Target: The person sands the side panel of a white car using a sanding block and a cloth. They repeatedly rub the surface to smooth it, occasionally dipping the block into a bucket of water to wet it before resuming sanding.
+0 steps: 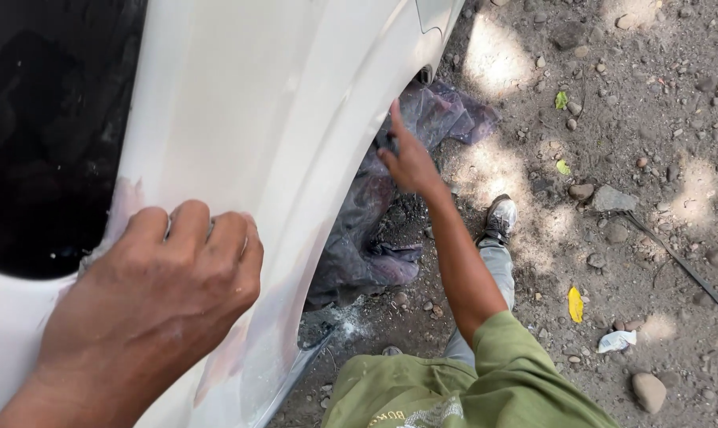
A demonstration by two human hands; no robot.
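Left hand: fingers curled shut, pressed on the white car panel; anything beneath is hidden. Right hand: gripping a small dark object at the wheel arch. Best worked with flat, even pressure.

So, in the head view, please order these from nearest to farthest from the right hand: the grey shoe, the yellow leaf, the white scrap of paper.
From the right hand:
1. Grey shoe, just below and right of it.
2. Yellow leaf, lower right on the dirt.
3. White scrap of paper, beyond the leaf, lowest and farthest right.

Smooth matt-sanded panel, seemingly metal, gritty ground
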